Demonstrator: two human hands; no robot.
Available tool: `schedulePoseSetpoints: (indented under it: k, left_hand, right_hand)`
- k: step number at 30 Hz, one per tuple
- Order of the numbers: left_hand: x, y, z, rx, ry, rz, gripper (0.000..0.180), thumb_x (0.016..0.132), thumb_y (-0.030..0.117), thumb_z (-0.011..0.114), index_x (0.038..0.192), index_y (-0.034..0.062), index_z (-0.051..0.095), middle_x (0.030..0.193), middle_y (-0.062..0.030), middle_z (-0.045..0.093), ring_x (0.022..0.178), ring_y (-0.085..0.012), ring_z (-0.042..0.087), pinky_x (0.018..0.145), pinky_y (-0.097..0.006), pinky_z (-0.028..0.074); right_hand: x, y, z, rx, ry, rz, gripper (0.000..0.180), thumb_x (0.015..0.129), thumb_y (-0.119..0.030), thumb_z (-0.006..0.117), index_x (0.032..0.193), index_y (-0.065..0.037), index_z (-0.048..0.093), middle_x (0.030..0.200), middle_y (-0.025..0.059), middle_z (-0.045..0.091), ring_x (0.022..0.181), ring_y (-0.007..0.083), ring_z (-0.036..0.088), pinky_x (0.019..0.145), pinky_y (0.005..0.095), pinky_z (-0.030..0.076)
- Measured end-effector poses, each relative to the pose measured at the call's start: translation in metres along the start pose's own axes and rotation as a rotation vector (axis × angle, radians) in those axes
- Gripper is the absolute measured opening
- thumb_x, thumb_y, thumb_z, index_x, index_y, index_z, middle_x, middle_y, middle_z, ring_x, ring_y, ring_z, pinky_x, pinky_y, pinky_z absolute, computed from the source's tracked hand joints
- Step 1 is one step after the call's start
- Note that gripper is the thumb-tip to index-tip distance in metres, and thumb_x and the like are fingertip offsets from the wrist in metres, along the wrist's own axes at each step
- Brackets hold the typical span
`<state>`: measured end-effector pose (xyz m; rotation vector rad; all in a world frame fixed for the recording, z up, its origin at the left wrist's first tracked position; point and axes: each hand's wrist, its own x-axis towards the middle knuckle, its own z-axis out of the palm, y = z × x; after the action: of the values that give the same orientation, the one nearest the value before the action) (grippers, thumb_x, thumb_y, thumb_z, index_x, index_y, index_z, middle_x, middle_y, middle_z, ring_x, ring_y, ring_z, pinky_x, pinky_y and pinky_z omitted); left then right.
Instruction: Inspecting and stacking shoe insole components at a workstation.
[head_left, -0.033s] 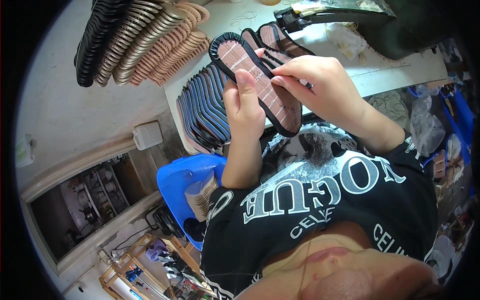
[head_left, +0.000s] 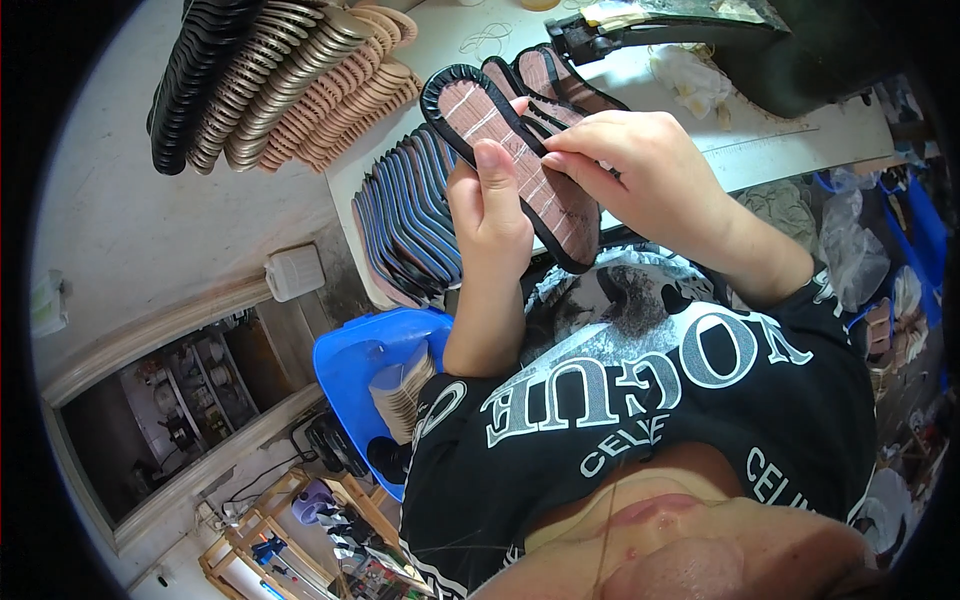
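Partly hidden: left hand (head_left: 490, 225), fingers behind thumb-pressed sole (head_left: 524, 166) | right hand (head_left: 655, 165): pinching black rim (head_left: 431, 100)

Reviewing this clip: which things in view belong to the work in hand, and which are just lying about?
In the work:
- black-edged sole
- left hand, gripping it
- right hand, pinching its edging
- probably the similar soles behind it

Apparently lying about:
- white jug
- clear plastic bag
- crumpled white scrap
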<state>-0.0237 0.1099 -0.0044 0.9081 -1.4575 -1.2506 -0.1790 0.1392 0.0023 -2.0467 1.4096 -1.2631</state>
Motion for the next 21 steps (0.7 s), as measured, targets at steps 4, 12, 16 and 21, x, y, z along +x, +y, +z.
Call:
schedulePoseSetpoints:
  k: [4, 12, 16, 21]
  left_hand:
    - [-0.002, -0.012, -0.002, 0.075, -0.036, 0.074, 0.045, 0.099, 0.035, 0.041, 0.111, -0.0052, 0.058, 0.072, -0.0008, 0.057, 0.067, -0.0073, 0.049, 0.062, -0.023, 0.041]
    - [-0.009, -0.011, -0.001, 0.049, -0.056, -0.043, 0.038, 0.099, 0.026, 0.041, 0.103, -0.0047, 0.062, 0.088, -0.0063, 0.064, 0.074, -0.0071, 0.053, 0.068, -0.020, 0.042]
    - [-0.010, -0.008, -0.010, 0.020, -0.032, -0.075, 0.032, 0.098, 0.019, 0.041, 0.109, -0.0040, 0.060, 0.091, -0.0064, 0.064, 0.075, -0.0069, 0.054, 0.071, -0.021, 0.044]
    - [-0.009, -0.008, -0.005, 0.047, -0.042, -0.065, 0.033, 0.097, 0.020, 0.043, 0.114, -0.0040, 0.058, 0.093, -0.0061, 0.062, 0.080, -0.0072, 0.053, 0.073, -0.021, 0.042]
  right_hand:
    - [0.015, -0.008, -0.015, -0.323, -0.241, -0.121, 0.012, 0.077, -0.014, 0.061, 0.072, -0.003, 0.062, 0.068, 0.0114, 0.061, 0.066, 0.0280, 0.062, 0.059, 0.0369, 0.049]
    - [0.024, 0.009, 0.001, -0.300, -0.055, -0.185, 0.009, 0.067, -0.010, 0.062, 0.066, -0.003, 0.057, 0.062, 0.0111, 0.056, 0.057, 0.0281, 0.057, 0.055, 0.0348, 0.046]
    - [0.016, 0.019, -0.013, 0.397, -0.257, 0.321, 0.011, 0.076, -0.010, 0.065, 0.079, 0.000, 0.063, 0.064, 0.0020, 0.058, 0.059, 0.0066, 0.053, 0.054, 0.0243, 0.043]
    - [0.006, -0.003, -0.013, 0.034, -0.197, -0.123, 0.011, 0.078, -0.013, 0.067, 0.084, -0.004, 0.067, 0.078, 0.0117, 0.065, 0.071, 0.0270, 0.063, 0.062, 0.0327, 0.050]
